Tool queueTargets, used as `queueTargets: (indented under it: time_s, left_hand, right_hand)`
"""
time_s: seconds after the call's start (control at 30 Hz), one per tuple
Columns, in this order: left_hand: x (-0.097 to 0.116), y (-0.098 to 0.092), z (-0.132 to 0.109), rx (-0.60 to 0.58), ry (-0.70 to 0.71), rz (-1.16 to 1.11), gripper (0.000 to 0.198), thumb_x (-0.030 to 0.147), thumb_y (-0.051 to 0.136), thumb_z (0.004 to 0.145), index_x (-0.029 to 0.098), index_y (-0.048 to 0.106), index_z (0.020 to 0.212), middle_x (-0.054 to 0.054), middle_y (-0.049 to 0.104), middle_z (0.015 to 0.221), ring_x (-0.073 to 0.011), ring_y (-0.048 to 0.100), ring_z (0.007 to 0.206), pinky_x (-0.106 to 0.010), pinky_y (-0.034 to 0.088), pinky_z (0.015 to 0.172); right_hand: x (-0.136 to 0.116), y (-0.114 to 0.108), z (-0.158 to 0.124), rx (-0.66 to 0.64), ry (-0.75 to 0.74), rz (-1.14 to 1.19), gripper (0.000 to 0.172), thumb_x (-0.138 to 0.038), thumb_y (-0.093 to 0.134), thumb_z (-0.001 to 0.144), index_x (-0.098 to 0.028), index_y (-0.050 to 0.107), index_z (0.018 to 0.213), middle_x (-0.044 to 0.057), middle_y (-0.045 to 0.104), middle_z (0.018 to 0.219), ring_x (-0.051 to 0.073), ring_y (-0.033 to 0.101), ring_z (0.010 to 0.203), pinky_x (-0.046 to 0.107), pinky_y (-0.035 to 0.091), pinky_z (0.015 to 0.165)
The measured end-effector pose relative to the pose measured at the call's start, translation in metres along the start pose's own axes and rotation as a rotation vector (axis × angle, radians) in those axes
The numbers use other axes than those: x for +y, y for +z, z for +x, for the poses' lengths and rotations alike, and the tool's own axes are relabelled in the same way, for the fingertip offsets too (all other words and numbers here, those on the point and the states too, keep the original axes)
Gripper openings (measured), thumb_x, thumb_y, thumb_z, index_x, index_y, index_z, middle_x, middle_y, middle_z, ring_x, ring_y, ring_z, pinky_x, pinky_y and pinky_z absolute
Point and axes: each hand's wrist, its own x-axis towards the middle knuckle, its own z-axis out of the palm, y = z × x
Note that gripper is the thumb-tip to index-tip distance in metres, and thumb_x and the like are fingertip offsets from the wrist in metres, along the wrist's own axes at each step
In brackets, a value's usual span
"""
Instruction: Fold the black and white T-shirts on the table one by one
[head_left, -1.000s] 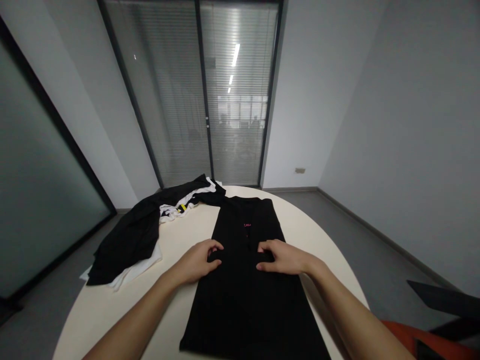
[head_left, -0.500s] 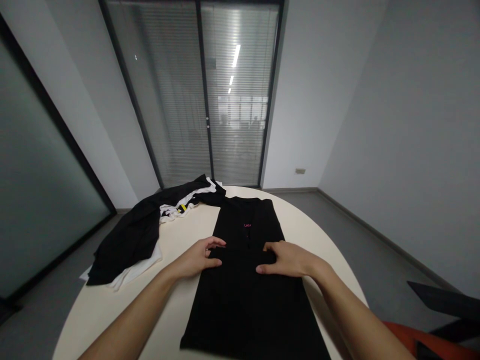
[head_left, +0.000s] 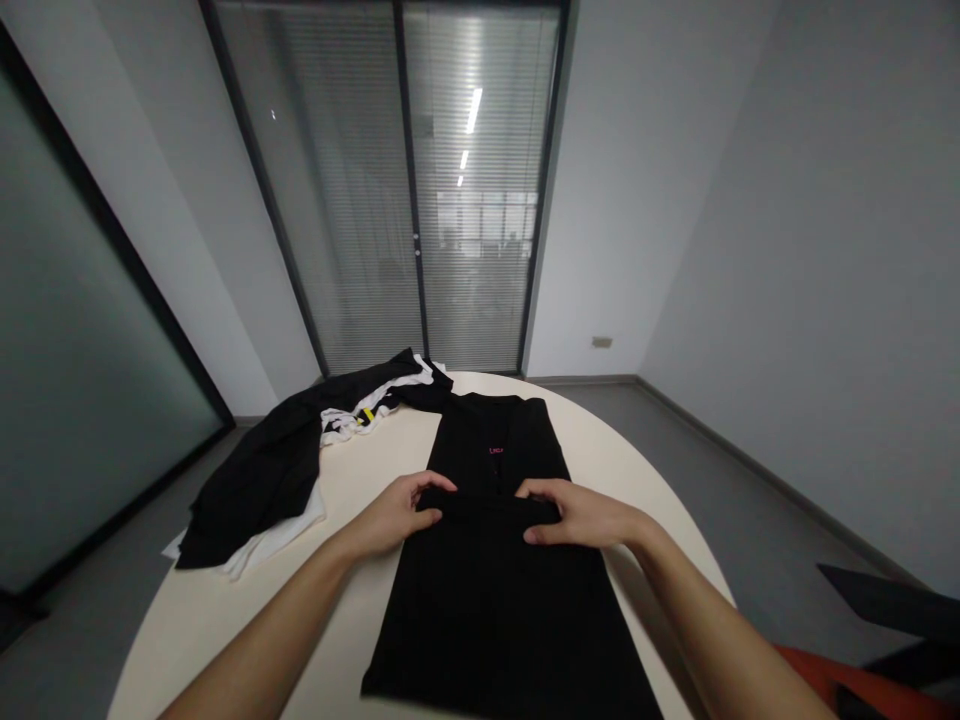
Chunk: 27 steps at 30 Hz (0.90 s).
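A black shirt [head_left: 502, 610] lies folded into a long strip in front of me, its collar end away from me and a small pink print showing inside. Its near part is doubled over, with a fold edge crossing the middle. My left hand [head_left: 401, 515] grips the left end of that edge, thumb on top and fingers behind. At the right end, my right hand [head_left: 581, 513] pinches the same edge, fingertips tucked over the far side and thumb pressed on the cloth.
Other black and white clothes [head_left: 262, 470], one with a yellow mark, are heaped on the left of the round cream table [head_left: 367, 455]. A red and black chair [head_left: 847, 680] stands at the lower right. Beyond the table are a glass door with blinds [head_left: 487, 300] and grey walls.
The fingers of my right hand have slid slightly inward along the fold edge, which now looks a little rolled. My left hand has barely shifted.
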Motion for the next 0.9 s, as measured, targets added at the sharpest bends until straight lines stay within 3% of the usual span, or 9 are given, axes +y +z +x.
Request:
queueTargets:
  time_s: [0.1, 0.2, 0.37, 0.57, 0.77, 0.83, 0.9]
  left_hand:
    - [-0.002, 0.001, 0.0, -0.015, -0.011, -0.047, 0.04, 0.023, 0.068, 0.071, 0.02, 0.067, 0.111, -0.002, 0.068, 0.1, -0.0198, 0.059, 0.09, -0.031, 0.043, 0.083]
    - [-0.008, 0.002, 0.001, -0.033, -0.041, -0.115, 0.043, 0.025, 0.072, 0.07, 0.02, 0.065, 0.112, -0.004, 0.069, 0.112, -0.0225, 0.061, 0.104, -0.032, 0.044, 0.09]
    - [-0.019, 0.003, 0.002, -0.11, -0.141, -0.115, 0.048, 0.026, 0.072, 0.072, 0.019, 0.062, 0.118, -0.004, 0.071, 0.1, -0.023, 0.065, 0.095, -0.034, 0.048, 0.083]
    - [-0.017, 0.006, 0.004, 0.014, -0.035, 0.024, 0.041, 0.018, 0.066, 0.072, 0.019, 0.067, 0.113, -0.002, 0.069, 0.1, -0.021, 0.062, 0.094, -0.031, 0.046, 0.084]
    - [-0.011, 0.009, -0.001, 0.015, -0.021, 0.086, 0.038, 0.016, 0.062, 0.075, 0.021, 0.067, 0.113, -0.001, 0.069, 0.097, -0.0193, 0.063, 0.086, -0.03, 0.048, 0.077]
    - [-0.009, 0.009, 0.002, 0.077, 0.016, 0.056, 0.035, 0.018, 0.062, 0.077, 0.021, 0.068, 0.112, -0.002, 0.069, 0.098, -0.0199, 0.064, 0.089, -0.031, 0.049, 0.081]
    - [-0.009, 0.008, 0.009, 0.219, 0.079, 0.007, 0.033, 0.021, 0.062, 0.08, 0.021, 0.067, 0.113, -0.004, 0.07, 0.105, -0.021, 0.065, 0.097, -0.033, 0.049, 0.089]
  right_hand:
    - [0.004, -0.001, 0.001, 0.032, 0.086, -0.12, 0.029, -0.039, 0.069, 0.083, -0.019, 0.063, 0.103, 0.002, 0.068, 0.097, 0.018, 0.062, 0.084, 0.027, 0.046, 0.072]
    - [0.007, -0.003, 0.001, 0.038, 0.136, -0.192, 0.025, -0.024, 0.064, 0.08, -0.018, 0.064, 0.105, 0.002, 0.068, 0.093, 0.017, 0.062, 0.08, 0.026, 0.045, 0.069]
    - [0.013, -0.003, 0.001, 0.042, 0.061, -0.159, 0.037, -0.014, 0.06, 0.076, -0.019, 0.062, 0.113, 0.002, 0.067, 0.099, 0.016, 0.061, 0.085, 0.025, 0.046, 0.072]
    - [0.016, -0.002, 0.004, 0.012, 0.057, -0.134, 0.036, -0.02, 0.061, 0.082, -0.021, 0.06, 0.118, 0.002, 0.068, 0.1, 0.016, 0.062, 0.084, 0.025, 0.046, 0.073]
    - [0.013, 0.0, 0.005, 0.048, 0.018, -0.191, 0.038, -0.015, 0.059, 0.079, -0.02, 0.063, 0.116, 0.003, 0.069, 0.11, 0.019, 0.064, 0.098, 0.029, 0.048, 0.085]
    - [0.012, -0.001, 0.007, 0.099, -0.017, -0.2, 0.036, -0.015, 0.058, 0.08, -0.022, 0.064, 0.115, 0.002, 0.07, 0.108, 0.018, 0.065, 0.093, 0.029, 0.049, 0.082]
    - [0.012, -0.003, 0.01, 0.256, -0.042, -0.232, 0.034, -0.02, 0.056, 0.085, -0.023, 0.062, 0.118, 0.003, 0.07, 0.109, 0.017, 0.065, 0.083, 0.029, 0.049, 0.075]
